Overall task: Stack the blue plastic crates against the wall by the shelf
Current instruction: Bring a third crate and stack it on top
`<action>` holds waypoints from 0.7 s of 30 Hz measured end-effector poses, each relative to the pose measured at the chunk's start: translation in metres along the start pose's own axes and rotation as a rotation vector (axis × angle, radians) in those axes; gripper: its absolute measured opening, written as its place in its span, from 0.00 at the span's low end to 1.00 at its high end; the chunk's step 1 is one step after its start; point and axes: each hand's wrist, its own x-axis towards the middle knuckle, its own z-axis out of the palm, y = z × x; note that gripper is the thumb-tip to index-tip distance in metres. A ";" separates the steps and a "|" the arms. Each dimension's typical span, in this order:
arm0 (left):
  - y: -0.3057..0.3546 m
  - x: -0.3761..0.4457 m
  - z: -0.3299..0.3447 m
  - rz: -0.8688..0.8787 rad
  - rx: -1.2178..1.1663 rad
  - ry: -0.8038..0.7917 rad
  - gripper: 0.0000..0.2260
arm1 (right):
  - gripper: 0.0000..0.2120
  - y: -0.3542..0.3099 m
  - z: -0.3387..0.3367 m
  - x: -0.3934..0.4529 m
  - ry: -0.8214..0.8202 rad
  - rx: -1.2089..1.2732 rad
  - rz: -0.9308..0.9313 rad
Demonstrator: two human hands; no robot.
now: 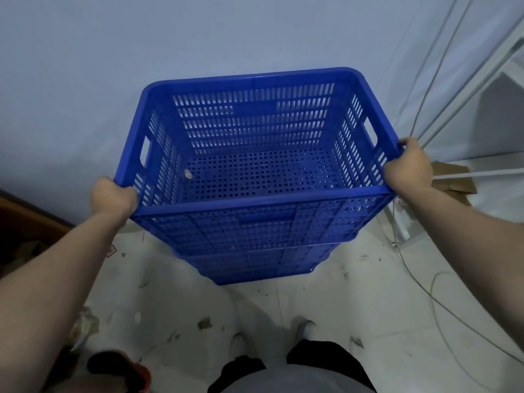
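Note:
A blue perforated plastic crate (255, 202) fills the middle of the head view, its open top facing me. My left hand (113, 195) grips its near-left rim corner, and my right hand (408, 167) grips the near-right rim corner. Below it, more blue crates (255, 265) stand stacked on the floor against the pale wall (198, 38); the held crate sits nested in or just above them, and I cannot tell which. A small pale scrap lies on the crate's floor.
White metal shelf frame (482, 89) stands at the right, with cables (425, 279) trailing over the dirty white tiles. Flattened cardboard (453, 177) lies by the shelf foot. A brown box edge (25, 222) is at the left. My feet are at the bottom.

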 end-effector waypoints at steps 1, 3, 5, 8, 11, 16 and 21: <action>-0.001 0.002 0.001 -0.002 -0.002 0.003 0.13 | 0.23 0.001 0.000 -0.002 0.006 0.008 0.015; -0.003 0.003 0.002 -0.009 -0.008 0.006 0.13 | 0.22 0.002 0.001 -0.003 0.024 0.028 0.029; -0.004 0.003 0.003 -0.013 -0.019 0.007 0.11 | 0.21 0.002 0.001 -0.001 0.031 0.046 0.036; 0.001 0.001 0.006 -0.019 -0.030 0.018 0.12 | 0.20 0.000 0.002 0.006 0.036 0.053 0.040; 0.006 -0.002 0.010 -0.023 -0.023 0.016 0.14 | 0.19 -0.001 0.003 0.015 0.040 0.071 0.063; 0.007 -0.005 0.013 -0.009 -0.010 0.025 0.10 | 0.19 -0.001 0.004 0.019 0.060 0.104 0.056; 0.001 -0.010 0.014 -0.020 -0.021 0.070 0.13 | 0.18 0.009 0.004 0.024 0.036 0.141 0.128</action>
